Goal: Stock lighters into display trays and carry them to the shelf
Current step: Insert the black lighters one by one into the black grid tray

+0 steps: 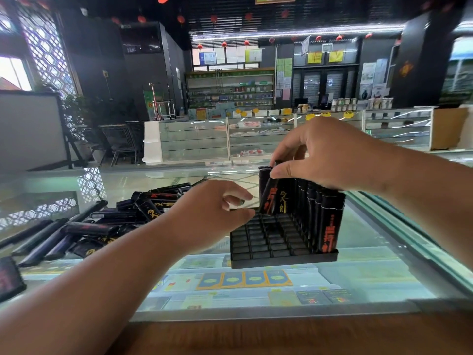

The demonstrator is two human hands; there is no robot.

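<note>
Right hand [332, 155] on tilted lighter [268, 198]

Left hand [217, 213] and right hand [325, 155] were bare; both forearms [102, 278] uncovered up to the frame edges. Right thumbnail [288, 171] was cut short. Skin creased at knuckles and wrists.
</note>
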